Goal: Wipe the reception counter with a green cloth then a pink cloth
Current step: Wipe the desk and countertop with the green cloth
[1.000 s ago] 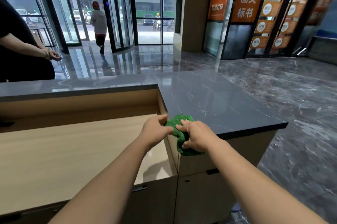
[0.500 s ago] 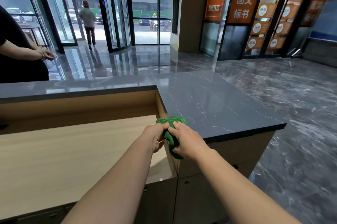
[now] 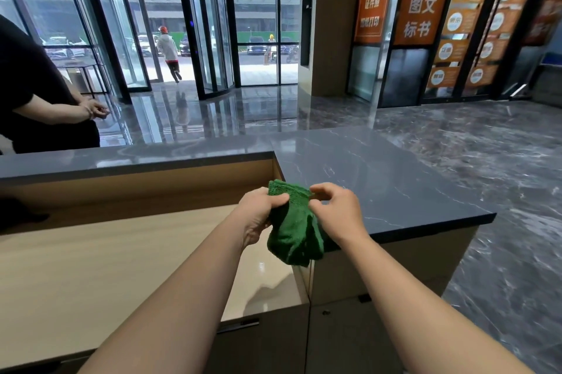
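A crumpled green cloth (image 3: 293, 227) hangs between my two hands, just above the near inner corner of the dark grey marble reception counter (image 3: 374, 167). My left hand (image 3: 258, 215) grips the cloth's left side, thumb over its top edge. My right hand (image 3: 337, 212) pinches its upper right part with curled fingers. The cloth's lower end dangles past the counter's front edge. No pink cloth is in view.
A lower light wooden desk surface (image 3: 106, 261) lies to the left, below the counter's raised ledge (image 3: 127, 157). A person in black (image 3: 36, 94) stands behind the ledge at far left. Glossy lobby floor (image 3: 486, 167) and glass doors lie beyond.
Both hands have lifted the green cloth a little and spread apart, so more of it hangs open between them. My view has shifted slightly.
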